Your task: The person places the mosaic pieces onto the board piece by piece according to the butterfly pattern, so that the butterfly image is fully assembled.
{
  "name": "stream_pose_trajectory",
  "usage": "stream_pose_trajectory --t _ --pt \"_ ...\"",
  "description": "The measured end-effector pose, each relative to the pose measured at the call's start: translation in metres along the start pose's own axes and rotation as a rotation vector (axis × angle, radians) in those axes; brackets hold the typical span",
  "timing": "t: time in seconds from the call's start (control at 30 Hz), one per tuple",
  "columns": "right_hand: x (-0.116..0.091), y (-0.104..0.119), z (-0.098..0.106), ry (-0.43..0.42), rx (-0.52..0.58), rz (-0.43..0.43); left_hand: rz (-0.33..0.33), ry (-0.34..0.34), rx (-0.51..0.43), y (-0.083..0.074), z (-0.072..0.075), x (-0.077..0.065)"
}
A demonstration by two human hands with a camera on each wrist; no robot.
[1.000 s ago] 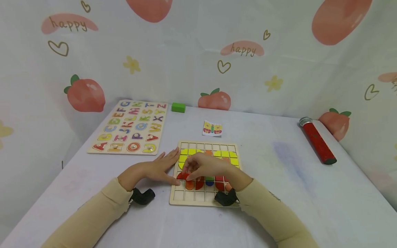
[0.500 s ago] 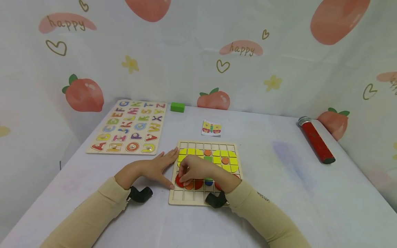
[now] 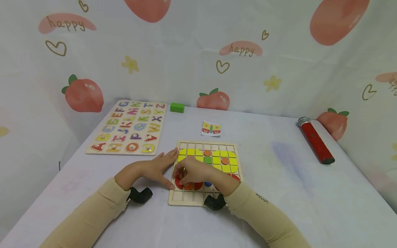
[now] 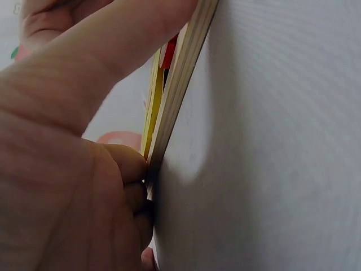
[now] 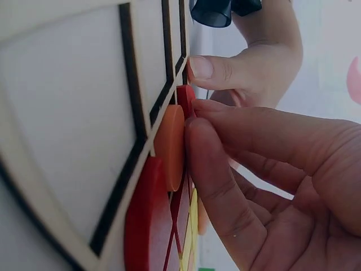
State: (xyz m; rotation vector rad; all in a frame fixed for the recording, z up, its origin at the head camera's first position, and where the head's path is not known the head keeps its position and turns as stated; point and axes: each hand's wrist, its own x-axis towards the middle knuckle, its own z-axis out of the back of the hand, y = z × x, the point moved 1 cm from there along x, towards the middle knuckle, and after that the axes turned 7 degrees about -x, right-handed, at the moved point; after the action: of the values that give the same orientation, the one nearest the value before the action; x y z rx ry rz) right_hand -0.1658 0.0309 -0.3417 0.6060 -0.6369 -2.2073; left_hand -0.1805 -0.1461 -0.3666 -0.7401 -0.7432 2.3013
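My left hand [image 3: 156, 171] rests at the left edge of a wooden grid board [image 3: 177, 197], fingers extended and thumb by its lower corner. In the left wrist view, fingertips touch the board's side [image 4: 175, 90]. Over the board's left part, my right hand [image 3: 195, 170] pinches a red rounded tile [image 5: 186, 96] between thumb and fingers, down in the grid at the left. Beside that tile lies an orange disc [image 5: 170, 148], with another red tile [image 5: 148, 220] nearer the camera. Yellow tiles [image 3: 191, 152], a green square [image 3: 207, 160] and a blue piece [image 3: 208, 184] fill other cells.
An alphabet puzzle board [image 3: 144, 137] lies at the back left, with a green block [image 3: 177, 107] beside it. A small butterfly picture card [image 3: 211, 128] sits behind the grid board. On the right lies a red microphone [image 3: 316, 141]. A printed cloth hangs behind.
My right hand has moved left and slightly down with the red tile, to the board's left column. My left hand has shifted slightly left along the board's edge.
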Motion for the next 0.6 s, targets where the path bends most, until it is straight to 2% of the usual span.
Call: stream_pose_trajectory --t 0.4,0.6 --pt "-0.004 -0.003 0.003 -0.016 -0.058 -0.039 0.019 0.004 0.005 -0.004 0.000 0.001" --pt "-0.021 -0.013 0.016 -0.058 -0.028 -0.101 0.043 0.004 0.023 -0.003 0.000 0.001"
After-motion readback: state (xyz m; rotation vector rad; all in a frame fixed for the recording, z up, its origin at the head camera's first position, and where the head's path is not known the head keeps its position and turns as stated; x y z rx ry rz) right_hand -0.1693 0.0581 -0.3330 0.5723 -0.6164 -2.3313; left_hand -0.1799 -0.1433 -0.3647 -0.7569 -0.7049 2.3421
